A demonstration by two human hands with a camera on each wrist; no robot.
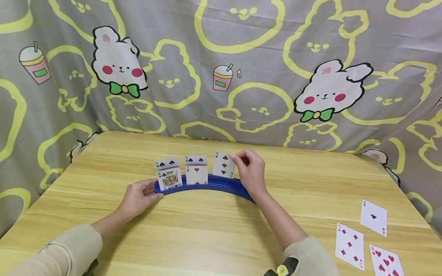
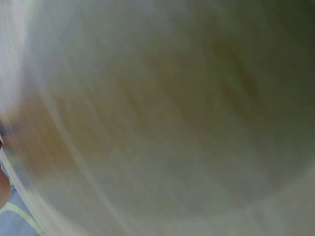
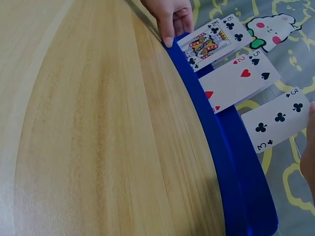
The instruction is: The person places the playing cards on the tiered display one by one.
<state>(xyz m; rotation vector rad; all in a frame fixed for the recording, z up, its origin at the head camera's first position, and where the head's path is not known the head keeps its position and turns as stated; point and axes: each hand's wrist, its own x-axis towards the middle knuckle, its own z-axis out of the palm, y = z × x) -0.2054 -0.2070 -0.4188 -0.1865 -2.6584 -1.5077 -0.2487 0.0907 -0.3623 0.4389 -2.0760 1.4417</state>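
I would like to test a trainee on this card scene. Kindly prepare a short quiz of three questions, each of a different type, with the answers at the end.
1. Multiple choice: which card does the right hand pinch?
a) five of diamonds
b) three of clubs
c) eight of hearts

2. True or false: the left hand holds one end of the blue rack.

3. Short answer: which card stands directly behind the two of hearts?

Key:
1. b
2. True
3. The five of spades
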